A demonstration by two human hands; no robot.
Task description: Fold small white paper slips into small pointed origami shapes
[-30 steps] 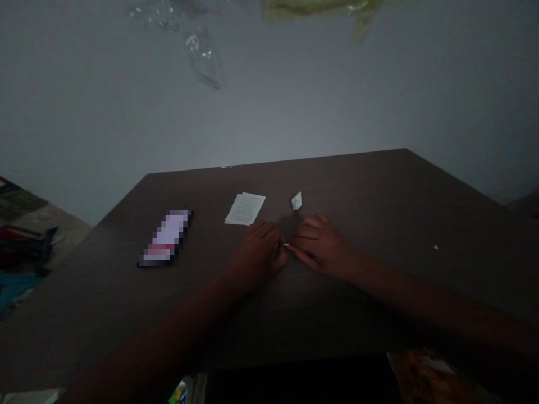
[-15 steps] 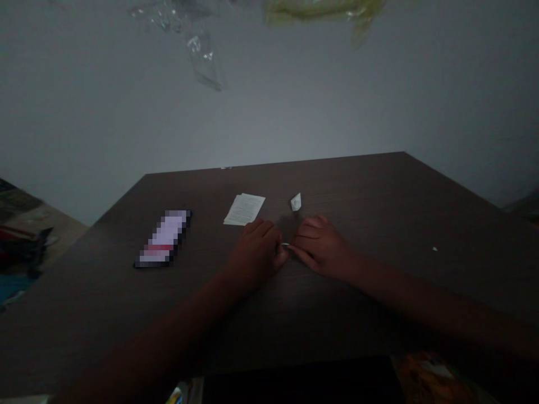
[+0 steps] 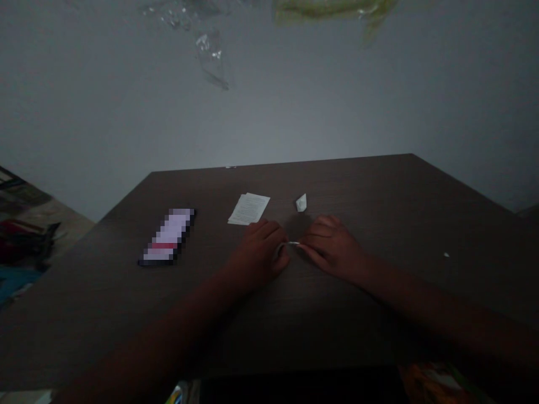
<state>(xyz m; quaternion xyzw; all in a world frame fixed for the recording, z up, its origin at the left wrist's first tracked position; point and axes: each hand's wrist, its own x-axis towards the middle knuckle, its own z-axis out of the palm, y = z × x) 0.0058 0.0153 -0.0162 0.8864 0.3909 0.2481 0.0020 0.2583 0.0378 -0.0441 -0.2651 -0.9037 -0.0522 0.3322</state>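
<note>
Both hands meet over the middle of the dark table point(image 3: 269, 314), pinching a small piece of white paper point(image 3: 293, 243) between them. My left hand point(image 3: 263, 251) is closed on its left end, and my right hand point(image 3: 328, 244) is closed on its right end. Only a thin, edge-on strip of the paper shows; the fingers hide the rest. Just beyond my left hand lies a small stack of printed paper sheets point(image 3: 249, 209). A little folded white paper piece point(image 3: 301, 202) sits beyond the gap between the hands.
A phone point(image 3: 168, 237) with a lit, pixelated screen lies on the left of the table. A tiny white scrap point(image 3: 446, 255) is at the right. Behind the table rises a pale wall point(image 3: 295, 101) with clear and yellow plastic near its top.
My hands have drawn slightly apart, so more of the white paper strip shows between them. The whole view has shifted a little; the other things on the table stay in place.
</note>
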